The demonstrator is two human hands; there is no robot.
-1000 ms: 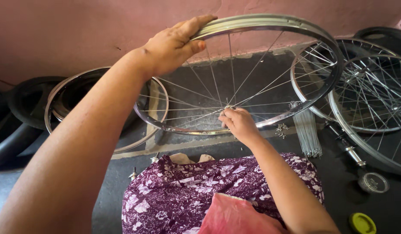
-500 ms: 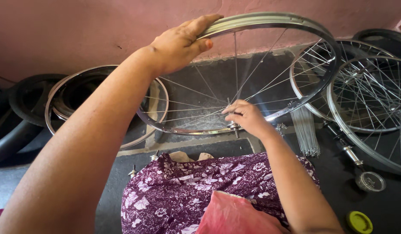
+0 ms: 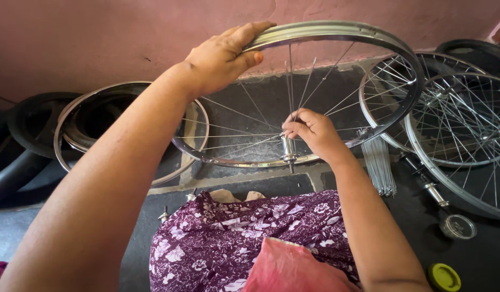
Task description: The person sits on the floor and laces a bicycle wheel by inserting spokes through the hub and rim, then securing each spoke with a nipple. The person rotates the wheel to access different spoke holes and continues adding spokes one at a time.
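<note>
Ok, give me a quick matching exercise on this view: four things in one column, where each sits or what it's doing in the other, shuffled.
Things:
1. left hand
2. right hand
3. bundle of loose spokes
4. yellow-green cap

Places or states:
A. lying on the dark floor by the right elbow, bottom right
B. gripping the top of the wheel rim
C. at the hub, fingers on the spokes
D. lying on the floor just right of the held wheel

Pairs: 1-B, 2-C, 3-D, 4-A
</note>
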